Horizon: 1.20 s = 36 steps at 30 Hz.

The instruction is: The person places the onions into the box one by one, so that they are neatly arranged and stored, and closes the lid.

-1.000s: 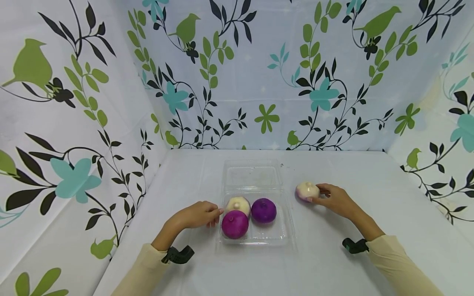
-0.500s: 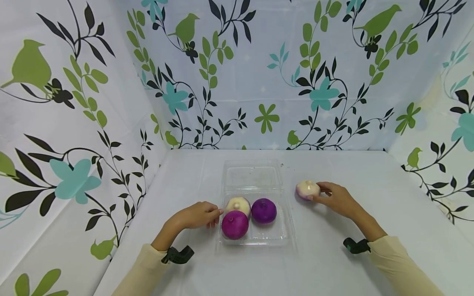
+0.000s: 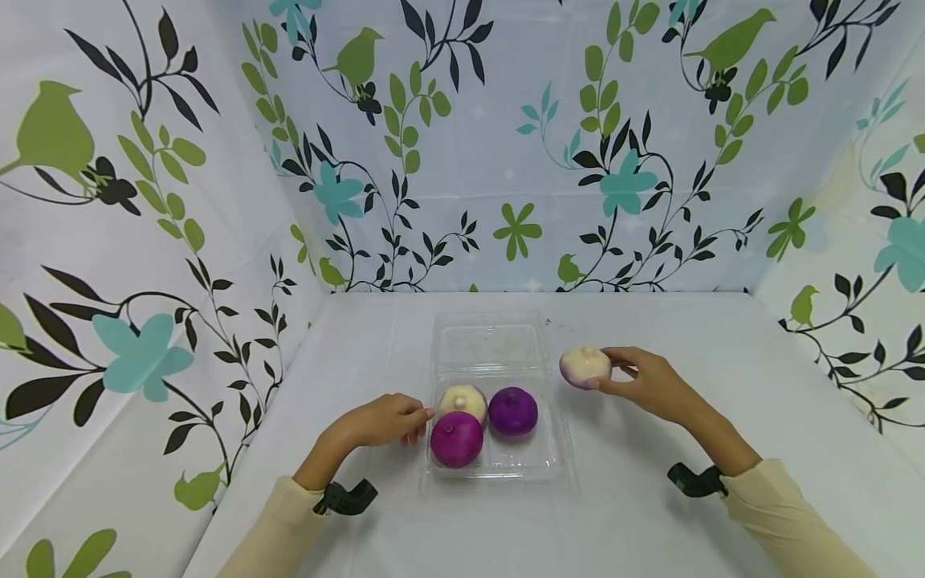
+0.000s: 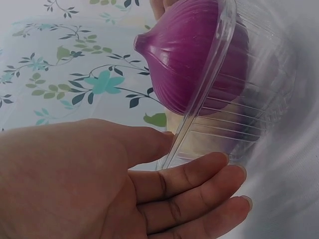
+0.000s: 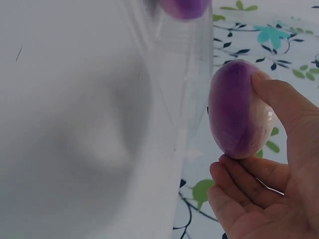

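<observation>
My right hand (image 3: pixel 646 384) pinches a white-and-purple turnip (image 3: pixel 584 367) between thumb and fingers, raised above the table to the right of a clear plastic container (image 3: pixel 523 464). In the right wrist view the turnip (image 5: pixel 232 109) shows its purple side. At the container's left rim is my left hand (image 3: pixel 386 419); the left wrist view has its thumb on one side of the rim and its fingers along the outer wall. Inside sit a magenta onion (image 3: pixel 457 440), a pale turnip (image 3: pixel 464 399) partly hidden behind it, and a violet round vegetable (image 3: pixel 514 412).
The container's hinged lid (image 3: pixel 491 341) lies back, open, on the far side. A white cloth covers the table (image 3: pixel 650 514). Patterned curtains (image 3: pixel 462 160) enclose the back and sides. Each wrist wears a dark camera strap.
My right hand has lifted the turnip off the table and brought it slightly left, toward the container. The left hand has kept its place at the rim.
</observation>
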{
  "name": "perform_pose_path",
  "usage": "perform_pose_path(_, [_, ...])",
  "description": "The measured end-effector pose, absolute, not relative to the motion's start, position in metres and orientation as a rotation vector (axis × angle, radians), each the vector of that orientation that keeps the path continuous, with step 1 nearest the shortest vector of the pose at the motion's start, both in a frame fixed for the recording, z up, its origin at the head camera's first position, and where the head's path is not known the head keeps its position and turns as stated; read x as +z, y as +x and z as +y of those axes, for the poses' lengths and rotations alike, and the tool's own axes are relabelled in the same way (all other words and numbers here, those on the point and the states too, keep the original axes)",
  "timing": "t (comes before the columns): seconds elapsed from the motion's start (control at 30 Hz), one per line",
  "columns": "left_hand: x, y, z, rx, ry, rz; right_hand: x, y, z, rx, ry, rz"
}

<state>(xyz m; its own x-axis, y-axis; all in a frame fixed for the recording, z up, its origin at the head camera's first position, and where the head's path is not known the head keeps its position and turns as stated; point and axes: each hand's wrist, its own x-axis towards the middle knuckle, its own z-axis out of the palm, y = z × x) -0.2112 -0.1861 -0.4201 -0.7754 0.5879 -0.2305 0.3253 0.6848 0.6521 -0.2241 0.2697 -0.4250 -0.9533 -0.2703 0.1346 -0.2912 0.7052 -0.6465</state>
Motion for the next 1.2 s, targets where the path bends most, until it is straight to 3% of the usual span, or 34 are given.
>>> perform_pose_path(0.4, [-0.424,-0.213,-0.188,0.844,0.713,2.475,-0.4,-0.194,0.239,1.044,0.677,-2.871])
perform_pose_path(1.2, [-0.424,-0.211,-0.187,0.834,0.716,2.485,-0.393,-0.17,0.201,0.797,0.914,-3.018])
